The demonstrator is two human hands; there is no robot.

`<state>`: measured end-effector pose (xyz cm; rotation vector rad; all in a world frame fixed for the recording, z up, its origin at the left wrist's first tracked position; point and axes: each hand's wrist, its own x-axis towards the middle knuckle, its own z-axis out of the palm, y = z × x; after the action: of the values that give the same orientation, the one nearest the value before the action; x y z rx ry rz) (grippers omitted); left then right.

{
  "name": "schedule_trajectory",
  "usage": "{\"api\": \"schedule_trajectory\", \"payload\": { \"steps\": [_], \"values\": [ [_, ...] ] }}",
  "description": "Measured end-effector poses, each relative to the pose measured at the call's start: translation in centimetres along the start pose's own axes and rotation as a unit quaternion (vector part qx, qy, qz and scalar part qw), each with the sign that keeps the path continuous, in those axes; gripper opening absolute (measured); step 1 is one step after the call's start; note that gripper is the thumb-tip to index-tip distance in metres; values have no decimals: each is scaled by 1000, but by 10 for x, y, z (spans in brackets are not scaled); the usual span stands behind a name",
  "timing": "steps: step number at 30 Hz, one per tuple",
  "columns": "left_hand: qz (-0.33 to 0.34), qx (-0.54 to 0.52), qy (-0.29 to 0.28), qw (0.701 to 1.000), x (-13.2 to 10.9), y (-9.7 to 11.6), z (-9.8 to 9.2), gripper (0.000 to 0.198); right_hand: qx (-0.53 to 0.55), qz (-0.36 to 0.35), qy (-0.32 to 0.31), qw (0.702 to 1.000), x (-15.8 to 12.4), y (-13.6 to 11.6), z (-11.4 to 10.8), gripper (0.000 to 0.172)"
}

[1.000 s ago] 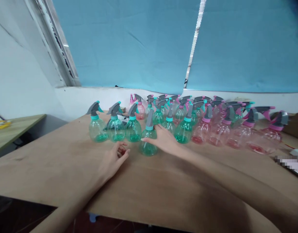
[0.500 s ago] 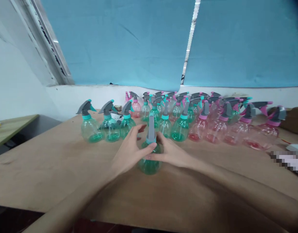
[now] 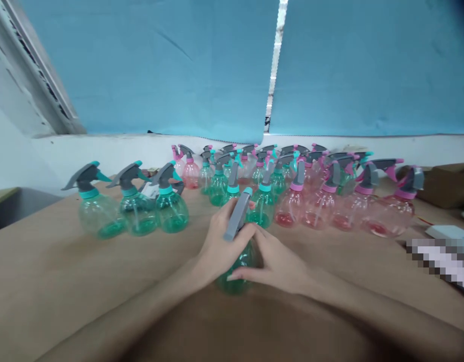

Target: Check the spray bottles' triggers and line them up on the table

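- From where I stand, the green spray bottle (image 3: pixel 242 265) is right in front of the person, near the middle of the desk (image 3: pixel 84 281), between the two hands
- It sits inside both grips, so neither hand has to reach for it: the left hand (image 3: pixel 221 246) is high, around the neck just under the grey spray head (image 3: pixel 237 217), and the right hand (image 3: pixel 280 261) is lower, on the right side of the round part
- So the left hand is nearer the top, and the right hand is nearer the bottom
- The left grip is closed in snug around the neck, with its thumb across the near side
- The right grip is curved wide around the fat part, its thumb lying across the front
- The bottle's long line goes up and down, and it looks almost straight up; I can't tell if its bottom touches the wood
- The spray head's own long line runs from the near end, low and left, to the teal tip (image 3: pixel 247 191), high and a bit right
- That tip points away from the person, toward the back bottles and the blue curtain (image 3: pixel 171 70)
- Three more green bottles (image 3: pixel 172 208) stand to the left, and pink bottles (image 3: pixel 288 206) stand to the right
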<state>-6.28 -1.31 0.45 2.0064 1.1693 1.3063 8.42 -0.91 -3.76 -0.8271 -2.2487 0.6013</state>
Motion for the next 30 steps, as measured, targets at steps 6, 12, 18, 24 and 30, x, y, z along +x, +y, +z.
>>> {"api": "schedule_trajectory", "payload": {
  "steps": [6,12,18,24,30],
  "values": [
    [-27,-8,-2,1000,15,-2,16,28,-59,5,-57,997,-25,60,-27,56],
    [-66,-18,-42,997,17,2,17,28,-91,28,-65,993,-46,103,-38,43],
    [-84,12,-46,995,17,-1,16,34,-100,22,-58,993,-48,105,-35,46],
    [-71,19,-73,995,18,0,13,26,-115,-3,-72,991,-48,107,-35,46],
    [-83,-16,-57,995,13,5,17,10,-125,-3,-73,989,-48,108,-34,47]
  ]
}}
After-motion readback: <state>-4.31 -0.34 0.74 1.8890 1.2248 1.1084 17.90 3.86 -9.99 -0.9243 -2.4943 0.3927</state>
